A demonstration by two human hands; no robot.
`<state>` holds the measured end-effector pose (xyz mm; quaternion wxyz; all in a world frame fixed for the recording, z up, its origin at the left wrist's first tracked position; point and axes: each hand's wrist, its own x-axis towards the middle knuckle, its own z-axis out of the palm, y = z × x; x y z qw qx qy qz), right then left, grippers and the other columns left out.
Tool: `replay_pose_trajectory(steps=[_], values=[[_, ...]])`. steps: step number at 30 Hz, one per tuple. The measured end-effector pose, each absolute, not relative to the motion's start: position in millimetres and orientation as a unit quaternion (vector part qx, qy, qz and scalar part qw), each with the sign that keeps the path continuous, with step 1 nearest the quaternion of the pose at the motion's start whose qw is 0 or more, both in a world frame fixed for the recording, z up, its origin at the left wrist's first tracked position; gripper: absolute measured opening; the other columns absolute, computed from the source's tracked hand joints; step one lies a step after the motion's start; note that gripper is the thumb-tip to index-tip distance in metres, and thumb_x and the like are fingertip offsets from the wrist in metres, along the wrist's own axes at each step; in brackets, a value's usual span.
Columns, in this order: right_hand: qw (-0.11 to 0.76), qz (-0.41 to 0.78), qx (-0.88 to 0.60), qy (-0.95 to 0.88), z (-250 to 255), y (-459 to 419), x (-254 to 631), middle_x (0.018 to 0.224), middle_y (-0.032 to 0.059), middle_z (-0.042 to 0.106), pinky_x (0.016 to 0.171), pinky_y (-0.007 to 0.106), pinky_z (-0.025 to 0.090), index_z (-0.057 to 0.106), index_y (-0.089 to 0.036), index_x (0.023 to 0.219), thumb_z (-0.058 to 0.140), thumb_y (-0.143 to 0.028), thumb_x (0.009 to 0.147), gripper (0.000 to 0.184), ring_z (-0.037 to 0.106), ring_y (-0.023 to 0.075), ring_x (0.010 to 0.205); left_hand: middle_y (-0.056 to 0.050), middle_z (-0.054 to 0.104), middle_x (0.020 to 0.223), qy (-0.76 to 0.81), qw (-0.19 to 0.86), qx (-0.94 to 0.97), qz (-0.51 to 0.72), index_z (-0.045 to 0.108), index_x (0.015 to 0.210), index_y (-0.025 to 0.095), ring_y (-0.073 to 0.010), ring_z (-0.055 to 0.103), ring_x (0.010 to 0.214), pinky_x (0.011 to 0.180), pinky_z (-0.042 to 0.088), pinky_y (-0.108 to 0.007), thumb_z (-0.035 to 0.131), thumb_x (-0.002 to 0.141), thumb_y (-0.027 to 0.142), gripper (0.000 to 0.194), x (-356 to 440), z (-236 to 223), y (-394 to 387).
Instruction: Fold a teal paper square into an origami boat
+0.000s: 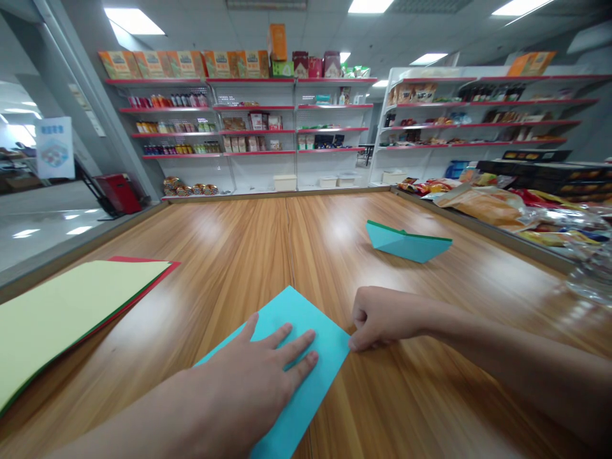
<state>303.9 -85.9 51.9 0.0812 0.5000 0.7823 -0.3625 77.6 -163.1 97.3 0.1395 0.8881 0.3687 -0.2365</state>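
A light blue sheet of paper lies turned at an angle on the wooden table, close to me. My left hand rests flat on it with the fingers spread, covering its left part. At the sheet's right corner, my right hand is closed, thumb and curled finger pinching the corner. Farther back on the right sits a folded paper boat, light blue with a green upper edge. Neither hand touches the boat.
To the left lies a stack of coloured paper, pale yellow on top with green and red edges below. Snack packages and dark boxes crowd the right side, near a clear plastic container. Stocked shelves stand beyond the table.
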Motion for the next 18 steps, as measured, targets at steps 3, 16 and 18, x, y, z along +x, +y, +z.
replay_pose_trajectory(steps=[3,16,18], values=[[0.079,-0.361,0.505,0.78,53,-83,306,0.044,-0.0027,0.052,0.039,0.022,0.026,0.057,-0.015,0.049,0.063,-0.033,0.064,0.024,0.043,0.0081,0.042,-0.006,0.018,0.151,0.366,0.133,0.889,-0.242,0.028,0.144,0.021,-0.0344,0.028,0.136,0.107,0.032,-0.055,0.072,0.067,0.012,0.089,81,101,-164],[-0.142,-0.339,0.525,0.768,19,-64,311,0.053,-0.0032,0.055,0.036,0.02,0.031,0.063,-0.016,0.086,0.056,-0.032,0.078,0.019,0.048,0.0099,0.039,-0.017,0.008,0.148,0.379,0.152,0.881,-0.24,0.023,0.144,0.009,-0.0351,0.009,0.138,0.11,0.02,-0.057,0.065,0.076,0.025,0.082,87,96,-167],[-0.214,-0.289,0.474,0.804,12,-69,305,0.057,-0.0027,0.057,0.044,0.02,0.035,0.067,-0.018,0.091,0.057,-0.03,0.08,0.02,0.051,0.0097,0.048,-0.02,0.004,0.148,0.383,0.153,0.88,-0.236,0.018,0.145,0.007,-0.0367,0.006,0.138,0.109,0.022,-0.057,0.07,0.073,0.036,0.093,85,88,-164]])
